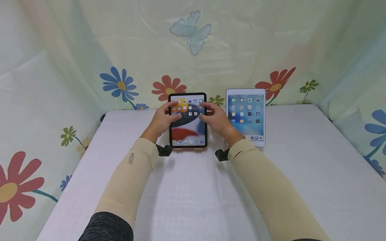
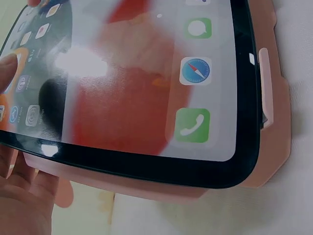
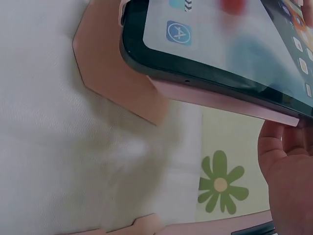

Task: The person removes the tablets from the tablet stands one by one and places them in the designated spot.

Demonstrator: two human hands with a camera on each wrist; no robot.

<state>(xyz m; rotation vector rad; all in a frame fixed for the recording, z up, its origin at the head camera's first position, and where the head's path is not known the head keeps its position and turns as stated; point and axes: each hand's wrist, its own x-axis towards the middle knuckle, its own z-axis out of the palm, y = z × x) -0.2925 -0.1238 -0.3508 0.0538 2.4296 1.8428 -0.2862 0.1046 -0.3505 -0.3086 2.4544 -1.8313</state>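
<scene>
A black-framed tablet leans upright on a pink stand, its lit home screen facing me. My left hand grips the tablet's left side, with the thumb over the screen. On the opposite side, my right hand holds the edge at about the same height, thumb also over the glass. Both wrist views show fingers reaching behind the tablet and its stand; their tips are hidden there. The stand's small front lip meets the tablet's lower edge.
A white tablet stands just right of my right hand, its screen lit. Part of another pink stand shows low in the right wrist view. A white-covered table lies beneath, with a flowered curtain behind.
</scene>
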